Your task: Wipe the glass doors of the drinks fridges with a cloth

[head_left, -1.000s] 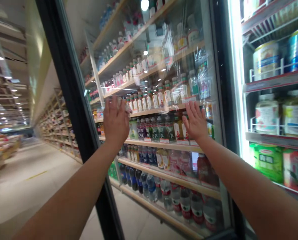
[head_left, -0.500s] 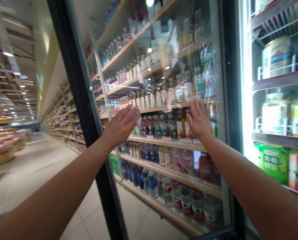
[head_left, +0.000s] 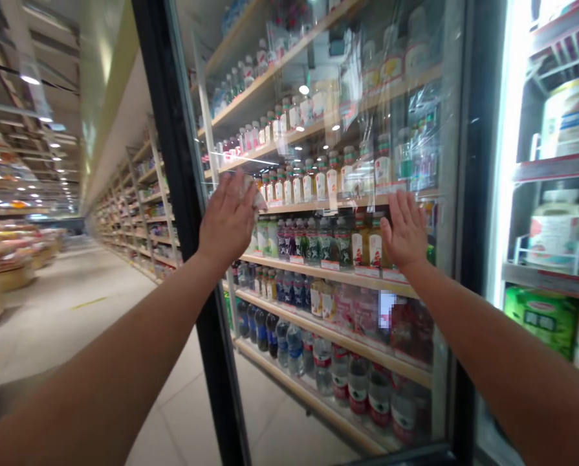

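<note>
An open glass cooler door [head_left: 318, 97] with a black frame [head_left: 173, 129] stands in front of me. My left hand [head_left: 228, 220] lies against the glass near its left edge, fingers stretched over a small white cloth [head_left: 259, 198] that peeks out at the fingertips. My right hand [head_left: 405, 233] is pressed flat on the glass further right, fingers spread, holding nothing. Through the pane I see store shelves with rows of bottles [head_left: 318, 239].
To the right is the lit cooler interior, with a wire shelf [head_left: 556, 168], jars [head_left: 558, 230] and green packs [head_left: 541, 317]. On the left a long aisle floor [head_left: 76, 310] runs past shelving to display stands far off.
My left hand swept down and right across the glass, then back up and left. The right hand stayed flat on the pane. The view shifted left, so the door sits further right.
</note>
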`<state>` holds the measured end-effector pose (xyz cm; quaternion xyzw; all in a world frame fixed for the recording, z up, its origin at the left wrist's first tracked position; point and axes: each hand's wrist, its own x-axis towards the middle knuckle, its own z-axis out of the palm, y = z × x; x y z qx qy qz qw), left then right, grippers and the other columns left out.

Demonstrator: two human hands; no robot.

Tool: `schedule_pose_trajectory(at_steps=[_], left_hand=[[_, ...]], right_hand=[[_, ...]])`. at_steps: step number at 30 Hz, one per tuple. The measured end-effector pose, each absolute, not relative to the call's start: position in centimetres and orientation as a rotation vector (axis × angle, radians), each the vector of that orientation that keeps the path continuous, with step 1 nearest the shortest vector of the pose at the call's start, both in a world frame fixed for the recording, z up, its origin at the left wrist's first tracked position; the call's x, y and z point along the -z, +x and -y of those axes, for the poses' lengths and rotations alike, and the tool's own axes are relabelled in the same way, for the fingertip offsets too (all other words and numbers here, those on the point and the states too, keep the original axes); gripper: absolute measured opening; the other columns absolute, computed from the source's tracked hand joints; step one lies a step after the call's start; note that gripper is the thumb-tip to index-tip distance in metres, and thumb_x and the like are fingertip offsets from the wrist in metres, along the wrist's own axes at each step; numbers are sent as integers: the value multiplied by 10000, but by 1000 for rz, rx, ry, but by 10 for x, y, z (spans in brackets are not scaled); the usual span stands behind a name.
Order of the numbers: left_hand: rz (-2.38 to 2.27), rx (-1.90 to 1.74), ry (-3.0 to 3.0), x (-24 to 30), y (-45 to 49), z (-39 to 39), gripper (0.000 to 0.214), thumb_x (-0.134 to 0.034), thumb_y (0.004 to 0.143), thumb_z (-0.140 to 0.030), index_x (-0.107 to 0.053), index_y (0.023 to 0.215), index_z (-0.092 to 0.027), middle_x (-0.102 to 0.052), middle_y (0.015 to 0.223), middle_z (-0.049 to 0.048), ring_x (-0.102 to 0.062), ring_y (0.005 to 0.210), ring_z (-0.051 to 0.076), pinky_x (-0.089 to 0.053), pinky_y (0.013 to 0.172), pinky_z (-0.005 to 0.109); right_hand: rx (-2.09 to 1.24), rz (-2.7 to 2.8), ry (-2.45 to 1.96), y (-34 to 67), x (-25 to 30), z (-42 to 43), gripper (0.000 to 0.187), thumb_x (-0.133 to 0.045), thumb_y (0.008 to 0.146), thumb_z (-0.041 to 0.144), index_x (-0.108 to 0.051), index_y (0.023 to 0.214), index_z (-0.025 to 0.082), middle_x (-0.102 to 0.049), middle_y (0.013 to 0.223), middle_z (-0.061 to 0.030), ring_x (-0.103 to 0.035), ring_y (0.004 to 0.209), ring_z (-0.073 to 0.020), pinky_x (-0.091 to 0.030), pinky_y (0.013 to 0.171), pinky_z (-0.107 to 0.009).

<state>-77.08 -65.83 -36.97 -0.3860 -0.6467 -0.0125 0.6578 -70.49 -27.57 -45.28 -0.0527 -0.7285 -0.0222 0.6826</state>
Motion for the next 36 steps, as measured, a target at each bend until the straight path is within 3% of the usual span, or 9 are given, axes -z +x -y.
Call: schedule_pose_trajectory(at_steps=[3, 7, 12, 16, 21, 26, 31, 33, 36], left_hand=[[1507, 6, -908, 374, -772, 656, 489, -430, 1021, -202, -465, 1501, -114, -244, 1671, 93, -52, 1570, 286, -155, 1298, 525], [1525, -153, -1035, 373, -774, 658, 459, -424, 1029, -220, -504, 1481, -210, -356, 1631, 31, -185, 1554, 218, -220, 1294, 428], [1414, -45, -863, 370, -776, 662, 524, -446, 1023, -175, -394, 1527, -44, -203, 1665, 196, -44, 1564, 334, -202, 1273, 566], [1427, -258, -1105, 373, -775, 664, 530, -488, 1019, -155, -400, 1541, -179, -315, 1643, 105, -187, 1551, 298, -285, 1266, 529], [1370, -27, -835, 379, -773, 664, 571, -484, 1020, -151, -335, 1570, -139, -159, 1690, 120, -152, 1545, 383, -279, 1254, 602], [1380, -338, -1166, 387, -772, 662, 570, -497, 1014, -131, -357, 1560, -209, -351, 1628, 84, -191, 1551, 275, -306, 1267, 508], [1410, -27, -824, 384, -772, 662, 525, -451, 1032, -162, -369, 1550, -127, -145, 1697, 86, -112, 1559, 333, -223, 1297, 531], [1377, -96, -905, 387, -772, 659, 538, -475, 1023, -164, -369, 1548, -115, -191, 1684, 109, -99, 1559, 338, -241, 1287, 545], [1358, -351, -1168, 388, -771, 656, 572, -510, 1013, -147, -356, 1562, -197, -339, 1633, 91, -159, 1556, 270, -319, 1260, 510]], right_hand=[[57, 1638, -112, -705, 453, 275, 622, -263, 1050, 469, -277, 1612, 205, -258, 1654, -59, -204, 1552, -267, -216, 1254, -542], [59, 1642, -124, -704, 453, 275, 618, -261, 1052, 460, -263, 1616, 209, -259, 1654, -51, -210, 1550, -269, -227, 1251, -545], [71, 1633, -137, -703, 455, 276, 613, -250, 1054, 457, -258, 1618, 217, -250, 1657, -48, -216, 1549, -268, -232, 1252, -543], [65, 1643, -155, -703, 455, 276, 610, -254, 1054, 454, -270, 1614, 213, -259, 1653, -50, -231, 1544, -269, -240, 1248, -547], [65, 1628, -138, -702, 454, 277, 613, -257, 1051, 454, -281, 1610, 203, -274, 1647, -57, -237, 1543, -264, -228, 1252, -548], [59, 1638, -143, -703, 454, 276, 613, -277, 1047, 443, -274, 1613, 209, -276, 1647, -65, -227, 1546, -271, -235, 1246, -554], [63, 1611, -125, -703, 455, 276, 605, -283, 1048, 445, -295, 1606, 210, -284, 1644, -59, -248, 1539, -262, -234, 1251, -540], [61, 1609, -122, -703, 455, 276, 603, -282, 1049, 443, -295, 1606, 212, -285, 1644, -59, -245, 1540, -260, -230, 1253, -541], [58, 1613, -127, -703, 455, 277, 604, -274, 1050, 448, -297, 1605, 209, -281, 1645, -58, -237, 1543, -265, -236, 1249, -548]])
